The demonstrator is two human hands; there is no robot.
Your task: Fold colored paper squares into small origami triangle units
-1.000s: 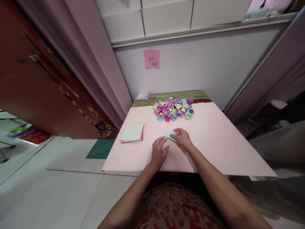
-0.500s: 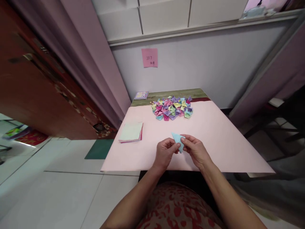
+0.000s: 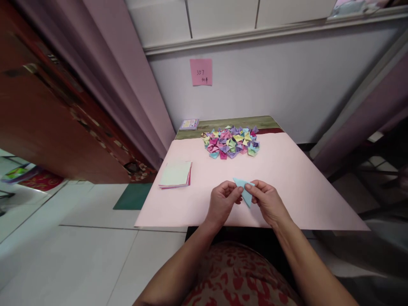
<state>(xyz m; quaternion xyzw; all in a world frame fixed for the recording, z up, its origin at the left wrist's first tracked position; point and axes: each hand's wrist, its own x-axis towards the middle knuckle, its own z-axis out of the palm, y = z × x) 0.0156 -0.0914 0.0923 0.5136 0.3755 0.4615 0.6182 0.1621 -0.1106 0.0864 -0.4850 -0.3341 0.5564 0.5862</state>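
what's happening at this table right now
A person holds a light blue folded paper between both hands, the left hand and the right hand each pinching it above the pink table cover. Further back lies a pile of colorful folded paper pieces. A stack of square sheets, pale green on top, lies over to the left.

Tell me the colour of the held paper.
The paper is light blue, best seen in the head view.
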